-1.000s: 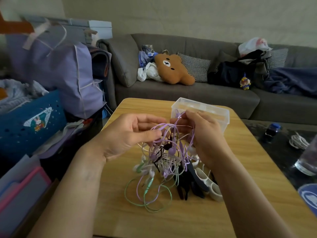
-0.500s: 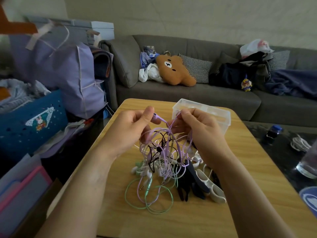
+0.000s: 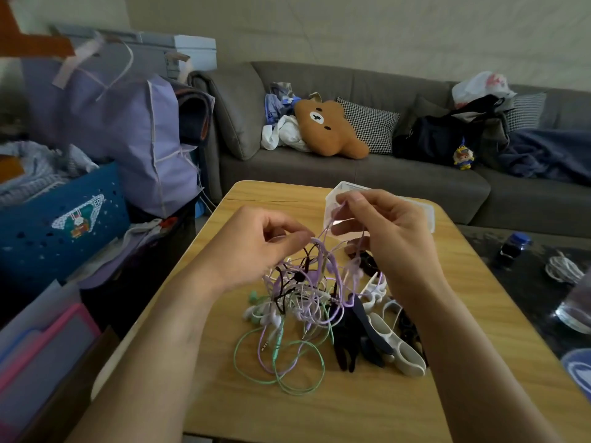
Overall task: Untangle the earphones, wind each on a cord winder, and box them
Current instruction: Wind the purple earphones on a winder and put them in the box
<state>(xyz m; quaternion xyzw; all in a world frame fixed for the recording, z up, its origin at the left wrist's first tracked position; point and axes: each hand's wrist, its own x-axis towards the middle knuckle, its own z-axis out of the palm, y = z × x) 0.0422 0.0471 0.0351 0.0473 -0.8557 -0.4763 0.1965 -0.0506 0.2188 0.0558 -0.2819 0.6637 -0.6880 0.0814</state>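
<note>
**Both hands pinching a lilac cord**

On the tabletop [image 3: 367,410], the clear box [image 3: 428,212] is sitting by the far edge. The earphone tangle [image 3: 300,302] is lying mid-table, winders [image 3: 388,342] just right of it. The left hand [image 3: 256,247] and right hand [image 3: 390,231] are each pinching the lilac cord [image 3: 331,251], lifting it above the tangle.

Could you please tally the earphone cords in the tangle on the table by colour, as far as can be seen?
Purple cord: at least 1
Mint green cord: at least 1
White cord: at least 1
Black cord: at least 1
Total: at least 4; the knot hides exact counts.
</note>
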